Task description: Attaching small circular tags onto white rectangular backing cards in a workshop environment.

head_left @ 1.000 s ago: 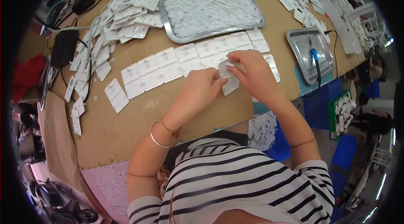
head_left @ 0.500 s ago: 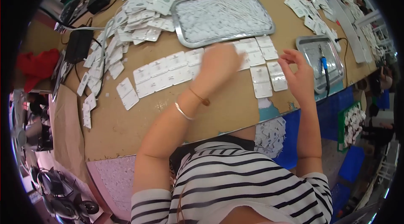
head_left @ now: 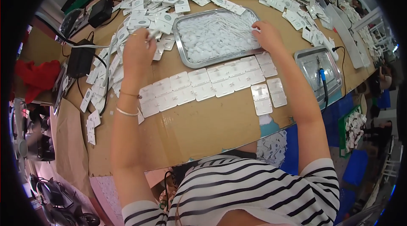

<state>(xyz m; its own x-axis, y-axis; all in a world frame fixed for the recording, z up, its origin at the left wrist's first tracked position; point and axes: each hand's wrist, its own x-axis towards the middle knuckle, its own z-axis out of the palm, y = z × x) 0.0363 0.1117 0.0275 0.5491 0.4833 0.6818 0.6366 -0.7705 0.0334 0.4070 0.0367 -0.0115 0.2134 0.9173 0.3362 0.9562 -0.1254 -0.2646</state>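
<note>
My left hand [head_left: 138, 54] is at the pile of flat white plastic pieces [head_left: 142, 9] on the far left, fingers curled in a pinch. A pale bit shows at its fingertips, slightly blurred, and I cannot make out what it is. At the right rim of a metal tray [head_left: 183, 56], my right hand [head_left: 269, 37] has its fingers pinched over thin white sticks [head_left: 224, 22]; whether one is held is hidden. Small white parts [head_left: 207, 45] fill the tray's near side. Below it lies a double row of white plastic pieces [head_left: 199, 84], with a few more [head_left: 261, 98] at its right end.
A smaller metal tray [head_left: 302, 62] on the right holds a blue-handled tool [head_left: 323, 75] with a black cord. Black power adapters [head_left: 79, 56] and cables lie at the left. More white pieces [head_left: 292, 5] are heaped at the back right. Brown cardboard [head_left: 203, 128] covers the table.
My left hand has gone from the middle of the row to the pile at far left. My right hand has moved up and left to the large tray. The view has shifted slightly.
</note>
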